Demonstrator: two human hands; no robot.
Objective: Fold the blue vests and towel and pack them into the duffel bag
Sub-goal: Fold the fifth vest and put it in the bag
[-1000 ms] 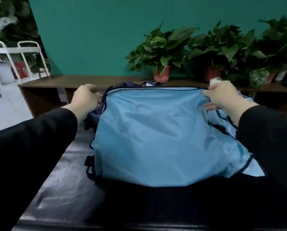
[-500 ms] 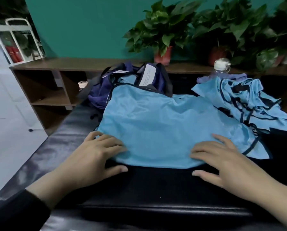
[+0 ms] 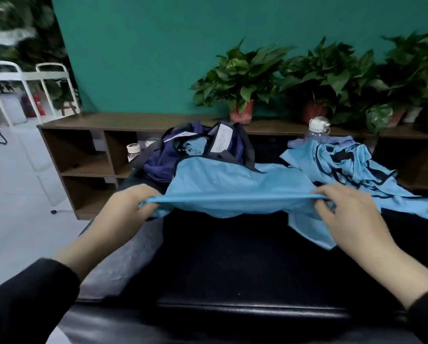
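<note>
Black padded table (image 3: pixel 245 264) is seen nearest, under both forearms; black sleeves are worn. Near edge of a light blue vest (image 3: pixel 232 184) is pinched and lifted off the table, stretched taut between the two hands. Left hand (image 3: pixel 123 209) is curled round the vest's left corner; right hand (image 3: pixel 349 212) is curled round the right corner, with cloth hanging below it. Rest of the vest is draped forward beyond the hands, onto the table. Beyond the left hand, a navy duffel bag (image 3: pixel 165 165) is set open, blue fabric tucked inside, white tags showing. Beyond the right hand, a crumpled pile of blue vests (image 3: pixel 352 165) with dark trim is heaped, a capped water bottle (image 3: pixel 318 127) just behind it. Farthest, a wooden shelf (image 3: pixel 108 122) with potted plants (image 3: pixel 242 78) is backed by a teal wall.
</note>
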